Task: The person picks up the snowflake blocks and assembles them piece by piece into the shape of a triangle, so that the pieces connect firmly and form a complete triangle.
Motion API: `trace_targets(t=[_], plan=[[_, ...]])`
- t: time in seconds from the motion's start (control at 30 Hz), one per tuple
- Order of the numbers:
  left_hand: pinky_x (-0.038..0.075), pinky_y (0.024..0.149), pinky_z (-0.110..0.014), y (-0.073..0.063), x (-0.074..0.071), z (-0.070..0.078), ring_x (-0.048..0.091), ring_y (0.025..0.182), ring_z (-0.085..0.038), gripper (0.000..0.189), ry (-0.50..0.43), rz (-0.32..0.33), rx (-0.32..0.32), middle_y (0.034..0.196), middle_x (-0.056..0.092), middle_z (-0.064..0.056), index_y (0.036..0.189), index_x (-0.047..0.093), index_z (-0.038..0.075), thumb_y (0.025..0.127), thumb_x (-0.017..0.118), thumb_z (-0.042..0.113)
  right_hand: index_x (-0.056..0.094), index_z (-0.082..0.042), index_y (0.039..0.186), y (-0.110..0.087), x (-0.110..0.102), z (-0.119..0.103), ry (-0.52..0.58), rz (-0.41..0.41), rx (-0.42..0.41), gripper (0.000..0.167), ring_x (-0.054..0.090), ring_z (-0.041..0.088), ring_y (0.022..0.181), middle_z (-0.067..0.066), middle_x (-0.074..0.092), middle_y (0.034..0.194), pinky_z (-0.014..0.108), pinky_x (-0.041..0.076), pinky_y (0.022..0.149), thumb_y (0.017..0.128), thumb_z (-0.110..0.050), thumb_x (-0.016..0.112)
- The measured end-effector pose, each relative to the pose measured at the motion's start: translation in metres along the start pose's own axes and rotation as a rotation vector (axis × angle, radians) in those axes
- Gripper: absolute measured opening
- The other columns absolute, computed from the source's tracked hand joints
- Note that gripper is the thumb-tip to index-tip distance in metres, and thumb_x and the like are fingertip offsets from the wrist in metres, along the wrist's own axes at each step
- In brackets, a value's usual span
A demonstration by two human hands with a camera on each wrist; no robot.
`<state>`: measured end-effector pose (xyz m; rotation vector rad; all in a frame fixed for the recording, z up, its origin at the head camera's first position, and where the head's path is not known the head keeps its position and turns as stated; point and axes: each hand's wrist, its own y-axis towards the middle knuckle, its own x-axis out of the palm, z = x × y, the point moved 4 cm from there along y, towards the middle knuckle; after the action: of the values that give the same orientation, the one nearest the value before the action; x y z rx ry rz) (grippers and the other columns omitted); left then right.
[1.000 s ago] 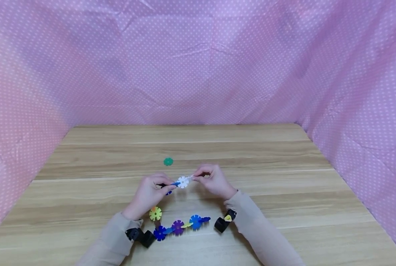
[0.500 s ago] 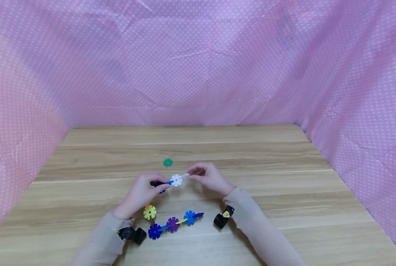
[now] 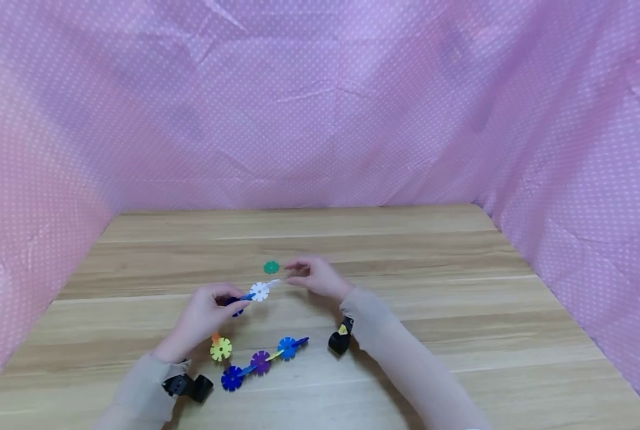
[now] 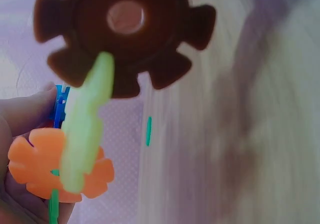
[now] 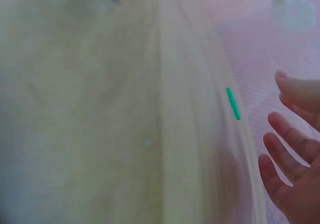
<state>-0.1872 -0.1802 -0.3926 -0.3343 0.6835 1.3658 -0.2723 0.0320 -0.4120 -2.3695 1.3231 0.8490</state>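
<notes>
My left hand [image 3: 204, 313] pinches a chain of interlocked plastic snowflake discs near one end. Past its fingertips stick out a white disc [image 3: 259, 291] and a second, paler piece seen edge-on. The chain loops back below the hand through a yellow disc [image 3: 221, 349], a dark blue disc [image 3: 232, 378] and a purple disc [image 3: 261, 362]. In the left wrist view, a brown disc [image 4: 90, 19] and an orange disc [image 4: 37, 159] hang close to the camera. My right hand [image 3: 320, 278] holds nothing, its fingers loosely spread [image 5: 300, 169], just right of a loose green disc [image 3: 271, 267].
The wooden table [image 3: 432, 257] spreads around the hands. A pink dotted cloth [image 3: 320, 119] rises behind it and on both sides. Each wrist carries a black camera, the right one [image 3: 340, 341] near the chain's free end.
The left hand and the chain have shifted left. My right hand has let go of the chain's pale end piece and moved left and slightly away, closer to the green disc.
</notes>
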Motion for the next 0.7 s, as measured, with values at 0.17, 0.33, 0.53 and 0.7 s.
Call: trace_targets(t=[0.17,0.33,0.53,0.7], plan=[[0.049,0.054,-0.021,-0.003,-0.009,-0.007,0.055,0.064,-0.007,0.006,0.022,0.026,-0.028,0.085,0.07,-0.004,0.089,0.072,0.008,0.084,0.071,0.01,0.058,-0.013,0.128,0.015,0.01,-0.005,-0.195,-0.099,-0.014,0.043,0.038,0.025,0.134,0.005,0.047,0.142,0.043,0.027,0.115,0.088,-0.027,0.068],[0.049,0.054,-0.021,-0.006,-0.014,-0.011,0.054,0.063,-0.008,0.006,0.031,0.041,-0.058,0.083,0.069,-0.004,0.089,0.073,0.008,0.083,0.072,0.01,0.051,-0.02,0.137,0.024,0.019,-0.009,-0.413,-0.212,-0.038,0.052,0.021,0.027,0.143,0.001,0.03,0.154,0.046,0.016,0.118,0.089,-0.036,0.064],[0.049,0.054,-0.021,-0.008,-0.014,-0.013,0.055,0.065,-0.011,0.009,0.03,0.024,-0.102,0.084,0.069,-0.003,0.092,0.073,0.008,0.084,0.071,0.013,0.042,-0.024,0.143,0.022,0.028,-0.012,-0.496,-0.316,-0.01,0.057,0.017,0.026,0.143,-0.004,0.024,0.157,0.047,0.015,0.118,0.091,-0.039,0.061],[0.048,0.054,-0.021,-0.007,-0.014,-0.012,0.054,0.064,-0.011,0.009,0.046,0.036,-0.09,0.083,0.069,-0.003,0.092,0.073,0.009,0.084,0.071,0.013,0.047,-0.022,0.139,0.015,0.025,-0.012,-0.507,-0.288,-0.037,0.053,0.023,0.026,0.141,-0.001,0.029,0.155,0.045,0.017,0.118,0.09,-0.036,0.063]])
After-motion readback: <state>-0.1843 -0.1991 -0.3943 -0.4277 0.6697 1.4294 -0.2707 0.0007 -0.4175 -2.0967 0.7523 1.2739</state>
